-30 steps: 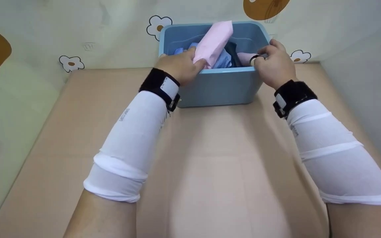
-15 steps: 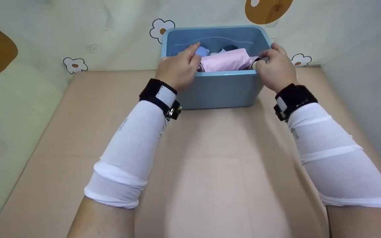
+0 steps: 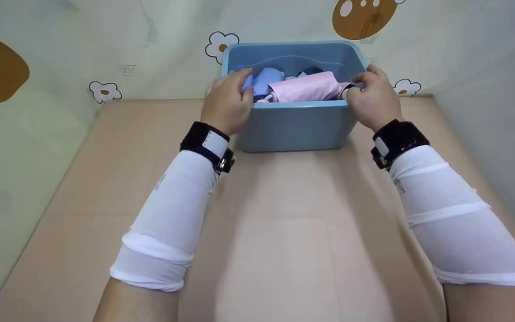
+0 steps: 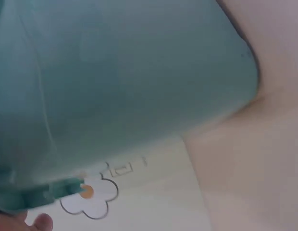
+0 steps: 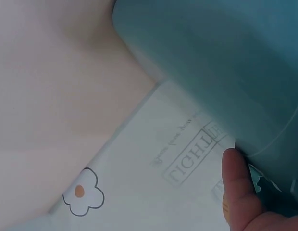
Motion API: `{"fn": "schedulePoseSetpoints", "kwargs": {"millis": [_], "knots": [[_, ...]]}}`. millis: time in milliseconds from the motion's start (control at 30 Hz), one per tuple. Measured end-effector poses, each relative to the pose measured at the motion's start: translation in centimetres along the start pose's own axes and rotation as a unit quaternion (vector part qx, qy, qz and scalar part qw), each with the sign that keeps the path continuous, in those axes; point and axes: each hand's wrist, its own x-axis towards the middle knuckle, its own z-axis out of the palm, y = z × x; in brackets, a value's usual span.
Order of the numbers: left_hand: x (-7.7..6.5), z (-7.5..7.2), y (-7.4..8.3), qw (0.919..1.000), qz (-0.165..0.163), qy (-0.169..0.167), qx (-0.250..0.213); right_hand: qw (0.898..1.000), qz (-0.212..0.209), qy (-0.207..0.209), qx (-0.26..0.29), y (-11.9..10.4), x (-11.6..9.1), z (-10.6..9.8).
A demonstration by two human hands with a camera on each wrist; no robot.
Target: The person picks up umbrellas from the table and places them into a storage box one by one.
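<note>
A blue plastic bin (image 3: 291, 127) stands upright against the back wall. Inside, near its front rim, lies a pink rolled fabric bundle (image 3: 304, 88) with a pale loop at its left end, much like a folded umbrella. A blue fabric bundle (image 3: 268, 79) lies left of it, and a dark bundle (image 3: 312, 70) shows behind. My left hand (image 3: 228, 100) grips the bin's left rim; two of its fingertips (image 4: 42, 222) show past the side handle. At the right rim my right hand (image 3: 376, 98) grips too, one finger (image 5: 238, 180) against the outside.
The bin rests on a tan folded sheet or board (image 3: 280, 232) that runs up to the back wall (image 3: 163, 53), printed with flowers. Another wall (image 3: 494, 89) closes the right side. A dark-and-white ring (image 3: 346, 91) shows beside my right thumb.
My left hand has laid the pink bundle down inside the bin, let it go and moved left onto the rim. My right hand has stayed at the right rim.
</note>
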Motion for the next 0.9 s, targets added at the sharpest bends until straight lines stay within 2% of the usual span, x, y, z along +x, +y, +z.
{"fn": "schedulePoseSetpoints", "kwargs": {"millis": [100,233,367,433,567,700,800,900], "knots": [[-0.5,0.2,-1.6,0.9979,-0.020,0.010,-0.061,1.000,-0.001,0.002,0.005,0.1,0.1,0.1],[-1.7,0.8,-3.6,0.9878,-0.051,0.016,-0.147,1.000,0.002,0.013,0.015,0.5,0.2,0.4],[-3.1,1.4,-4.6,0.9836,-0.054,0.022,-0.170,0.999,0.002,0.028,0.029,1.2,0.1,0.4],[-3.8,1.8,-4.8,0.9867,-0.055,0.023,-0.151,0.998,0.001,0.039,0.044,1.6,0.0,0.3],[-5.3,2.6,-5.4,0.9949,-0.073,-0.001,-0.069,0.993,-0.002,0.044,0.109,3.0,-0.9,0.4],[-6.4,3.1,-5.8,0.9951,-0.090,-0.037,0.013,0.987,-0.016,-0.003,0.161,5.2,-2.9,0.2],[-7.3,3.2,-6.1,0.9920,-0.102,-0.053,0.053,0.989,-0.027,-0.079,0.125,6.5,-4.3,-0.2],[-7.9,3.3,-6.0,0.9876,-0.112,-0.068,0.086,0.991,-0.036,-0.132,0.007,7.3,-5.3,-0.5]]}}
